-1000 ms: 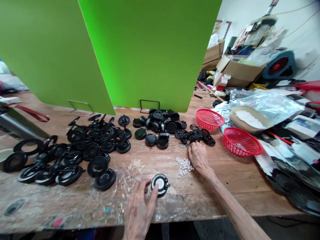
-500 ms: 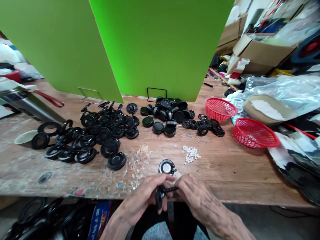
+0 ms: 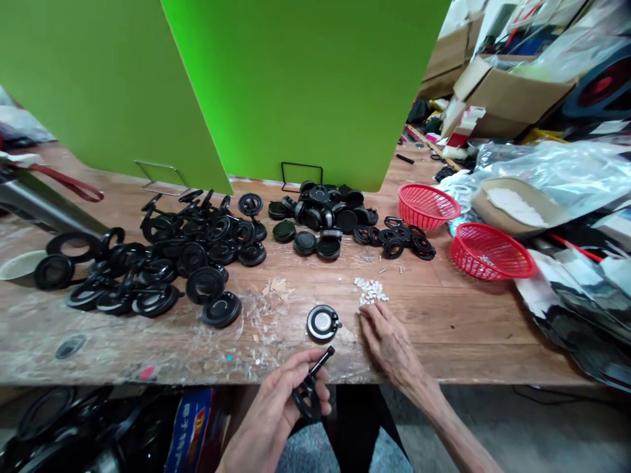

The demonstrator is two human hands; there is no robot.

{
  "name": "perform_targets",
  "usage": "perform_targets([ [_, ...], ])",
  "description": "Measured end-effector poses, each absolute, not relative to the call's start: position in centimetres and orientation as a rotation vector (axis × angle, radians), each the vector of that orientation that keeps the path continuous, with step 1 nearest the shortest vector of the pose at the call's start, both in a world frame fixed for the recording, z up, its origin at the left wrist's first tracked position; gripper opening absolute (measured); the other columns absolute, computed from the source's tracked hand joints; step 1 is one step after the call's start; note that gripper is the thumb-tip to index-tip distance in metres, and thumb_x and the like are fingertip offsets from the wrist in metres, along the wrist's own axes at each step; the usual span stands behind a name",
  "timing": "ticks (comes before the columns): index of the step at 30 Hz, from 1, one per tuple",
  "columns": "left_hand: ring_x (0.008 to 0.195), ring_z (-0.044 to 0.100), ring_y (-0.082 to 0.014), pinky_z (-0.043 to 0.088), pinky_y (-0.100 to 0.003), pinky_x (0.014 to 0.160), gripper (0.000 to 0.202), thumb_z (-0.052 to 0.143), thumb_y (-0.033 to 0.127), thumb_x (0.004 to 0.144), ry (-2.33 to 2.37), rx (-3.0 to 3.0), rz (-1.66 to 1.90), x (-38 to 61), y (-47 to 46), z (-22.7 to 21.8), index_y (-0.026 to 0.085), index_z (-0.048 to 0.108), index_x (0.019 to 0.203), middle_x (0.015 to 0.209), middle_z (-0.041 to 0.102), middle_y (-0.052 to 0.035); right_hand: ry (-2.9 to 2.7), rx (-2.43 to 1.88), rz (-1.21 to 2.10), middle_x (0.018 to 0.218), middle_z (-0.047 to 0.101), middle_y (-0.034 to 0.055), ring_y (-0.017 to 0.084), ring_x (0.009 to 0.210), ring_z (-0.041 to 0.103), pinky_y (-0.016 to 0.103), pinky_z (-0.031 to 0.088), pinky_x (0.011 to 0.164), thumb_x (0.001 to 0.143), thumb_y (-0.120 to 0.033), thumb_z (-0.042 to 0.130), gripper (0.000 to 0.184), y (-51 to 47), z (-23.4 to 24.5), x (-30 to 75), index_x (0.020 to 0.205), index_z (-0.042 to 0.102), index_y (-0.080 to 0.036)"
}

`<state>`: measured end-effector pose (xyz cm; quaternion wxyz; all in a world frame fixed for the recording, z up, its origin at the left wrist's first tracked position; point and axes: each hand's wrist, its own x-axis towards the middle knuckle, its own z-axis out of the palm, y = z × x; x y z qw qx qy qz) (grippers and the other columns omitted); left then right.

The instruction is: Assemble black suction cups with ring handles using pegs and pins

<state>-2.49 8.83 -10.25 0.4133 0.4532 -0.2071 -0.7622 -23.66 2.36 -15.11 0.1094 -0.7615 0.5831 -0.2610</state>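
The left hand (image 3: 286, 397) is near the front edge of the worktop (image 3: 473, 348), its fingers closed around a black ring with a stem (image 3: 311, 393). The ring sits low in the grip, and the stem slants up and to the right, its tip free above the thumb.

The right hand (image 3: 392, 345) reaches forward over the worktop, palm down. Its fingers bend down at the near edge of a small heap of white pieces (image 3: 371, 291); I cannot tell whether they pinch 1 of the pieces or only touch there.

Between the 2 hands and a little farther from the person, a round black disc (image 3: 323, 322) with a pale centre lies flat, a small hinge-like bit on its right side. A few small pins (image 3: 401, 270) lie beyond the white pieces.

Farther back are loose black rings (image 3: 417, 234), and to their left a pile of round black caps (image 3: 313, 218). Black stemmed assemblies (image 3: 192, 258) crowd the left part of the worktop. On the right stand 2 red baskets (image 3: 473, 263), and 2 green panels (image 3: 305, 85) rise at the back.
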Motion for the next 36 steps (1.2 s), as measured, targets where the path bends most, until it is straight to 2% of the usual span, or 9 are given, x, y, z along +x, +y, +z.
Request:
perform_targets([
  [9, 0.073, 0.059, -0.0157, 0.046, -0.031, 0.077, 0.037, 0.054, 0.036, 0.082, -0.815, 1.353, -1.69, -2.9, 8.9, -10.1, 0.018, 0.06, 0.114, 0.087, 0.066, -0.0051, 1.784, -2.32, -0.634, 0.086, 0.055, 0.0065, 0.019, 0.081, 0.053, 0.03, 0.043, 0.075, 0.092, -0.017, 0.036, 0.017, 2.0, -15.6, -23.2, 0.088, 0.053, -0.019],
  [14, 0.091, 0.059, -0.0184, 0.045, -0.031, 0.086, 0.031, 0.055, 0.027, 0.081, -1.237, 1.511, -1.251, -3.5, 9.1, -10.6, 0.023, 0.06, 0.111, 0.103, 0.063, -0.0051, 1.869, -2.341, -0.57, 0.086, 0.055, 0.0064, 0.019, 0.082, 0.054, 0.03, 0.042, 0.077, 0.091, -0.019, 0.039, 0.015, 2.0, -15.5, -22.8, 0.086, 0.053, -0.019],
  [18, 0.085, 0.059, -0.0165, 0.047, -0.031, 0.085, 0.037, 0.052, 0.016, 0.079, -1.516, 1.513, -0.94, -3.6, 9.4, -11.0, 0.021, 0.055, 0.116, 0.095, 0.061, -0.0047, 1.922, -2.349, -0.564, 0.085, 0.055, 0.0054, 0.019, 0.081, 0.054, 0.028, 0.04, 0.074, 0.091, -0.021, 0.041, 0.014, 1.9, -15.6, -22.5, 0.084, 0.053, -0.019],
  [24, 0.087, 0.058, -0.0187, 0.047, -0.036, 0.086, 0.042, 0.054, 0.015, 0.079, -1.59, 1.478, -0.815, -3.5, 9.7, -11.7, 0.021, 0.051, 0.12, 0.106, 0.059, -0.0078, 1.991, -2.377, -0.531, 0.085, 0.056, 0.0038, 0.018, 0.08, 0.053, 0.027, 0.037, 0.071, 0.09, -0.021, 0.044, 0.012, 1.9, -15.5, -22.2, 0.083, 0.053, -0.019],
  [27, 0.089, 0.057, -0.0189, 0.045, -0.036, 0.089, 0.037, 0.059, 0.018, 0.078, -1.382, 1.487, -0.998, -3.6, 9.5, -11.1, 0.021, 0.055, 0.114, 0.102, 0.06, -0.0064, 2.025, -2.366, -0.499, 0.084, 0.056, 0.0029, 0.018, 0.079, 0.054, 0.027, 0.037, 0.071, 0.089, -0.02, 0.045, 0.01, 1.8, -15.4, -22.0, 0.083, 0.053, -0.02],
  [30, 0.079, 0.058, -0.0164, 0.048, -0.033, 0.079, 0.027, 0.057, 0.028, 0.082, -0.744, 1.326, -1.566, -3.4, 9.1, -10.1, 0.018, 0.058, 0.107, 0.093, 0.062, -0.006, 2.03, -2.343, -0.495, 0.084, 0.056, 0.0024, 0.018, 0.079, 0.054, 0.028, 0.037, 0.07, 0.089, -0.02, 0.047, 0.007, 1.8, -15.4, -21.9, 0.084, 0.052, -0.02],
  [33, 0.072, 0.06, -0.0158, 0.051, -0.029, 0.069, 0.03, 0.044, 0.033, 0.089, -0.07, 0.934, -1.992, -2.8, 8.7, -9.6, 0.012, 0.057, 0.107, 0.089, 0.062, -0.0109, 1.985, -2.315, -0.521, 0.084, 0.056, 0.0028, 0.018, 0.08, 0.055, 0.028, 0.037, 0.07, 0.088, -0.019, 0.046, 0.008, 1.7, -15.4, -22.2, 0.084, 0.052, -0.019],
  [36, 0.07, 0.06, -0.0141, 0.052, -0.023, 0.065, 0.032, 0.042, 0.032, 0.09, 0.321, 0.676, -2.133, -2.3, 8.5, -9.7, 0.009, 0.058, 0.105, 0.088, 0.061, -0.0145, 1.908, -2.28, -0.604, 0.085, 0.057, 0.0035, 0.018, 0.079, 0.055, 0.028, 0.039, 0.071, 0.089, -0.019, 0.043, 0.01, 1.9, -15.2, -22.7, 0.086, 0.053, -0.019],
])
